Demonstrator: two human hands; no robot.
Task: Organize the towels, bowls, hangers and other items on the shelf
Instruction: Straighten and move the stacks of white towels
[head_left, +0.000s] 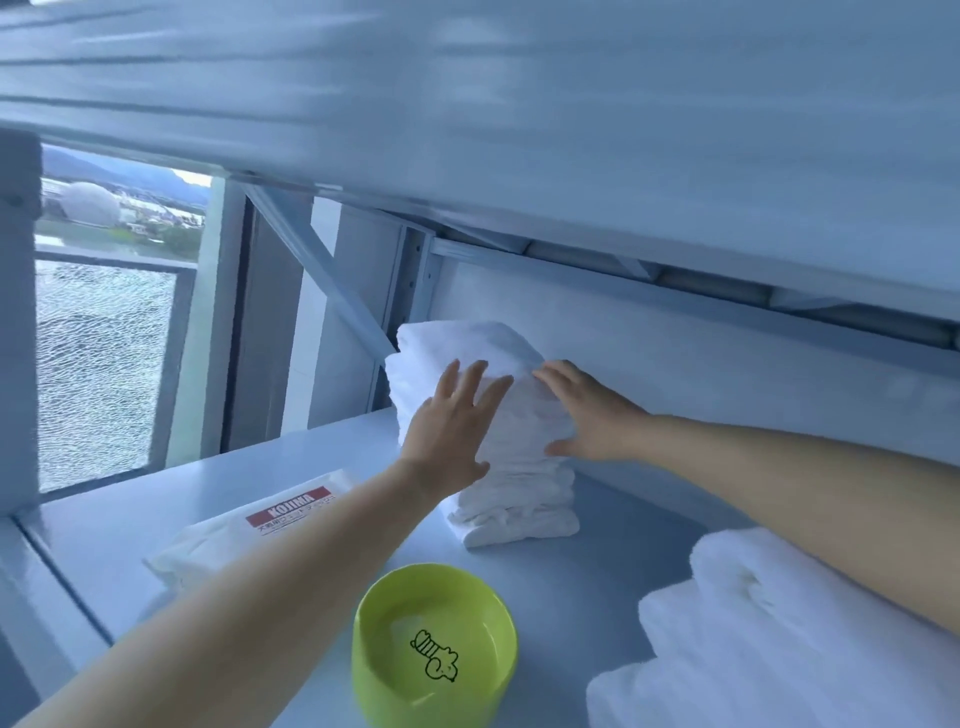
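Towel stack: folded white towels stand piled at the back of the shelf, close to its rear wall.
Left hand: the left hand lies flat against the stack's near left face, fingers straight and spread wide.
Right hand: the right hand presses the stack's right side, fingers stretched over its upper edge and thumb splayed low, gripping nothing.
In front: a lime green bowl, cartoon figure printed inside, sits nearer the camera than the stack.
Left of the stack: a white packet labelled KOJIMA lies partly hidden under the left forearm.
Right of the stack: thick folded white towels sit with the right forearm crossing above them.
Above: an upper shelf overhangs the stack.
Far left: a window shows rippled water.
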